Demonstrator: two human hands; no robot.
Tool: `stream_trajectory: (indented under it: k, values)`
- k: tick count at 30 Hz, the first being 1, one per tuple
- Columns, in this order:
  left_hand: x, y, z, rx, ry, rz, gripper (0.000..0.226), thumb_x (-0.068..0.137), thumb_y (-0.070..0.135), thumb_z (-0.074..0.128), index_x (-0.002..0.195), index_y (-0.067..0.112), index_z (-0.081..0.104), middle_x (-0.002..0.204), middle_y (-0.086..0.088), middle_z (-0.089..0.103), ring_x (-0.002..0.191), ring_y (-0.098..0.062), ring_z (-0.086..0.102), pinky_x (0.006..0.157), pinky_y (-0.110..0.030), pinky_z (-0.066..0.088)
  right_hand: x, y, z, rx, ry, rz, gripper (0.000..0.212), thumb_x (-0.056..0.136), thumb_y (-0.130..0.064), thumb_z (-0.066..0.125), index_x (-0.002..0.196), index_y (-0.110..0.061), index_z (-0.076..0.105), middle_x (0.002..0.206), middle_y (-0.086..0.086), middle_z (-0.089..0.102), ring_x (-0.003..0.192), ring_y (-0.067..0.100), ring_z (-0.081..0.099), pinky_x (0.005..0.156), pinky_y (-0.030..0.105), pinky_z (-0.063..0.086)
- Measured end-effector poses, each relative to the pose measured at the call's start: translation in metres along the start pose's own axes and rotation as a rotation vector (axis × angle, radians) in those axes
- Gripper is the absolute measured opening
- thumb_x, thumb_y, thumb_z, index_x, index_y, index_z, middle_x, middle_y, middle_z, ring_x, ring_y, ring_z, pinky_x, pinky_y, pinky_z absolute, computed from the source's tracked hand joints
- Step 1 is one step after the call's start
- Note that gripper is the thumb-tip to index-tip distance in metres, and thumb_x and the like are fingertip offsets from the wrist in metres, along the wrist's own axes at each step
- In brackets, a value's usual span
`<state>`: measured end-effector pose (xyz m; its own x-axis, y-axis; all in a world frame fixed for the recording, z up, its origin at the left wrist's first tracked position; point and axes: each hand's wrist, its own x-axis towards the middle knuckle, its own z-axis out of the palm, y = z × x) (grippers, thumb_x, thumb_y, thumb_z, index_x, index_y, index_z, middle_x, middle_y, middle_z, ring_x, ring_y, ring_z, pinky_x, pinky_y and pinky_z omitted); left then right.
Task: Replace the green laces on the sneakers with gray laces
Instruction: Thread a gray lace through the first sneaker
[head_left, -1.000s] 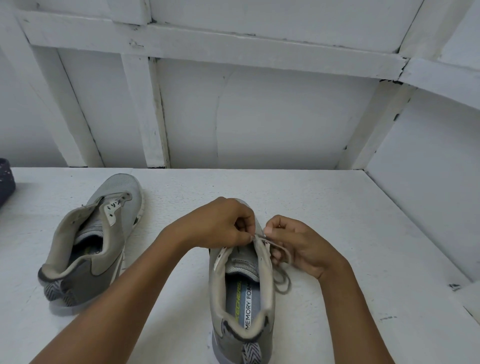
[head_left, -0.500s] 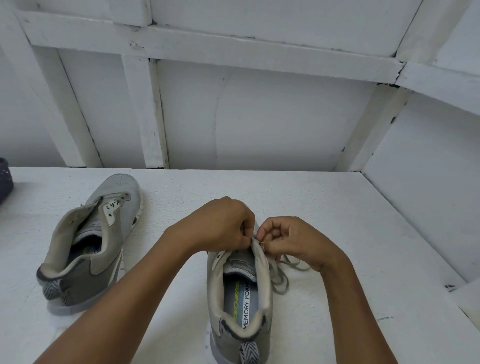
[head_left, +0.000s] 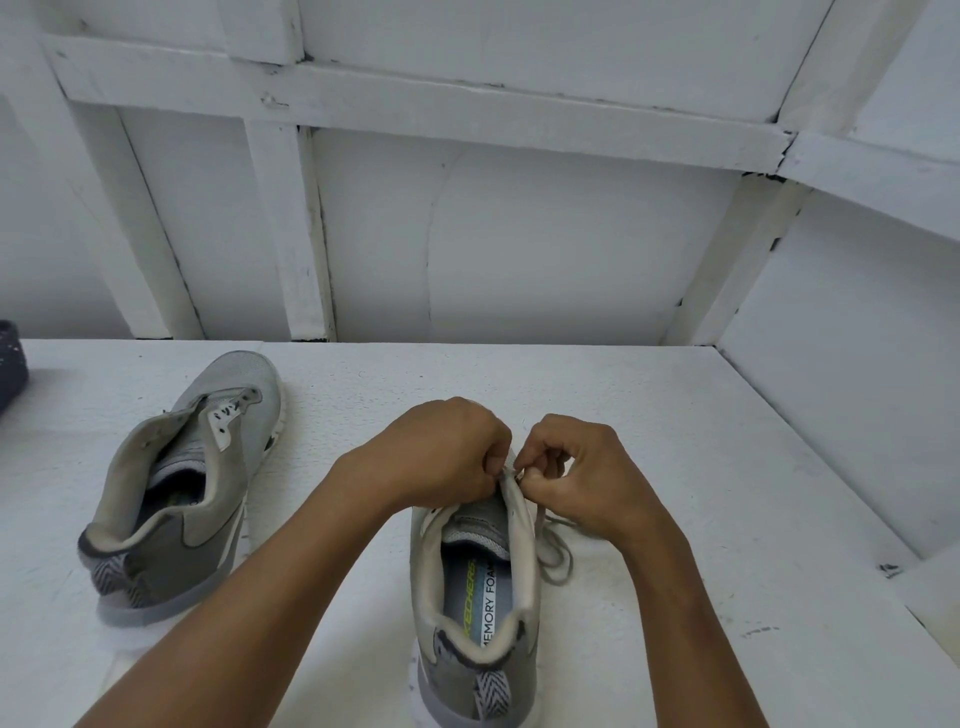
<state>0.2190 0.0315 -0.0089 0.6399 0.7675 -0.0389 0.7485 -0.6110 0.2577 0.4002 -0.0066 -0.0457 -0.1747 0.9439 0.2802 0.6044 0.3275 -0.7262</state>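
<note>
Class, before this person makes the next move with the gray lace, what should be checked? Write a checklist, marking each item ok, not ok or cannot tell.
1. The near sneaker stands upright on the table: ok.
2. The left hand has a grip on its top edge: ok.
3. The right hand pinches the gray lace there: ok.
4. Lace tip lined up with an eyelet: cannot tell, fingers hide it.
5. Slack lace lies loose beside the shoe: ok.
6. The far sneaker is laced: not ok, no lace shows.
</note>
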Motion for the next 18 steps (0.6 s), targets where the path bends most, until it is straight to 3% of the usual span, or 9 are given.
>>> stream_trajectory:
  k: [4,8,12,15,18]
  values:
    - [0.0,-0.001,0.0,-0.015,-0.006,-0.022,0.012,0.08,0.016,0.061,0.088,0.026,0.06,0.09,0.007,0.059,0.083,-0.015,0.051,0.068,-0.031,0.043,-0.005,0.008,-0.004,0.001,0.055,0.0,0.026,0.07,0.003,0.068,0.067,-0.023,0.067,0.069,-0.005,0.061,0.062,0.017,0.057,0.06,0.031,0.049]
    - [0.001,-0.003,0.0,-0.025,-0.017,-0.042,0.013,0.081,0.017,0.061,0.089,0.026,0.06,0.08,0.013,0.049,0.081,-0.012,0.049,0.063,-0.026,0.036,-0.007,0.011,-0.003,0.021,0.042,-0.005,0.026,0.07,0.005,0.068,0.066,-0.02,0.067,0.07,-0.003,0.062,0.062,0.016,0.059,0.058,0.027,0.048]
    - [0.0,-0.008,0.001,-0.086,-0.07,-0.069,0.01,0.086,0.028,0.061,0.093,0.026,0.067,0.09,0.011,0.062,0.085,-0.011,0.055,0.069,-0.026,0.044,-0.005,0.013,-0.006,0.046,0.005,0.027,0.039,0.072,0.012,0.068,0.064,-0.026,0.064,0.076,-0.008,0.063,0.07,0.008,0.06,0.059,0.022,0.048]
    - [-0.002,-0.013,0.003,-0.087,-0.093,-0.069,0.022,0.092,0.041,0.058,0.096,0.023,0.071,0.095,0.005,0.068,0.087,-0.014,0.059,0.076,-0.032,0.05,-0.004,0.015,-0.01,0.057,-0.076,0.079,0.034,0.075,0.011,0.065,0.064,-0.021,0.068,0.082,-0.01,0.067,0.075,0.008,0.064,0.064,0.018,0.048]
    - [-0.003,-0.018,0.003,-0.131,-0.105,-0.058,0.025,0.094,0.043,0.056,0.097,0.022,0.07,0.095,0.006,0.066,0.088,-0.013,0.059,0.079,-0.034,0.05,-0.002,0.019,-0.013,0.099,-0.166,0.171,0.033,0.079,0.002,0.059,0.062,-0.023,0.072,0.075,-0.001,0.071,0.066,0.025,0.062,0.062,0.036,0.05]
